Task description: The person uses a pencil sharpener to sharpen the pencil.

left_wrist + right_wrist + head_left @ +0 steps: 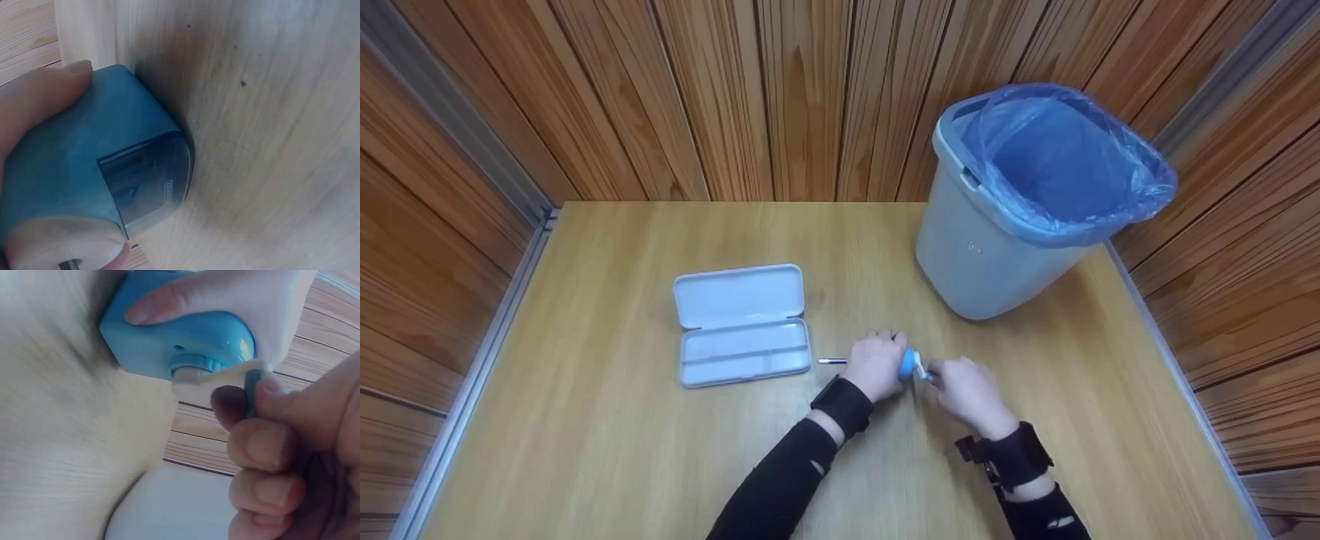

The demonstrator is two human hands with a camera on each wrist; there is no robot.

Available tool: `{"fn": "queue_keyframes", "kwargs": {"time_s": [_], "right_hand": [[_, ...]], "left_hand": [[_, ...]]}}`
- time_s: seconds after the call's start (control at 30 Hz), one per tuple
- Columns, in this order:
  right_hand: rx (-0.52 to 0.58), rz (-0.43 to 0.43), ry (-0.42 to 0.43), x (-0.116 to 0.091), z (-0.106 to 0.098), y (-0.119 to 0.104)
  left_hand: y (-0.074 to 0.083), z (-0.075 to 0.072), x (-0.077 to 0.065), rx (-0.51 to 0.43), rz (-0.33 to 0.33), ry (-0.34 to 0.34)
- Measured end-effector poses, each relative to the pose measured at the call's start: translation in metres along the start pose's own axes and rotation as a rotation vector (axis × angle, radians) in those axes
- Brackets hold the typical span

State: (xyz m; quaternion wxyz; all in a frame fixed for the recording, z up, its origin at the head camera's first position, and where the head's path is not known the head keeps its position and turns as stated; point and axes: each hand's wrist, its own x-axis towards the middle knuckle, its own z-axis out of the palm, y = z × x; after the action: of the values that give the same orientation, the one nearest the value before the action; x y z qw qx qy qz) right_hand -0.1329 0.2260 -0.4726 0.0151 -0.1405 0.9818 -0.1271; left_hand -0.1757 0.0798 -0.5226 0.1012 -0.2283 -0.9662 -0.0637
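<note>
A blue hand-crank pencil sharpener (908,365) rests on the table, mostly covered from above by my left hand (876,365), which grips its body. Its see-through dark drawer (149,183) shows in the left wrist view. From the sharpener's left side juts a pencil (831,361), partly hidden under that hand. My right hand (966,388) pinches the small knob (251,391) of the white crank (225,375) between thumb and index finger, the other fingers curled. In the right wrist view, the left hand's thumb (160,306) presses along the sharpener's blue side.
Left of the hands lies an opened pale pencil case (745,369) with a divided tray, its lid (739,295) folded back. A grey bin (986,259) lined with a blue bag (1065,225) stands at the back right. Wooden walls (810,97) enclose the table (585,420).
</note>
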Motion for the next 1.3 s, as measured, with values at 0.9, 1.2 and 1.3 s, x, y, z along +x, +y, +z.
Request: {"fn": "queue_keyframes", "kwargs": {"time_s": [0.9, 1.2, 1.3], "right_hand": [[0.008, 0.008, 0.049, 0.047, -0.008, 0.01], [0.102, 0.058, -0.005, 0.064, 0.007, 0.023], [0.129, 0.064, -0.007, 0.066, 0.014, 0.025]], "left_hand": [[-0.002, -0.008, 0.001, -0.039, -0.005, -0.075], [-0.001, -0.005, 0.001, -0.023, 0.011, -0.049], [-0.001, -0.005, 0.0, -0.016, 0.018, -0.036]]}}
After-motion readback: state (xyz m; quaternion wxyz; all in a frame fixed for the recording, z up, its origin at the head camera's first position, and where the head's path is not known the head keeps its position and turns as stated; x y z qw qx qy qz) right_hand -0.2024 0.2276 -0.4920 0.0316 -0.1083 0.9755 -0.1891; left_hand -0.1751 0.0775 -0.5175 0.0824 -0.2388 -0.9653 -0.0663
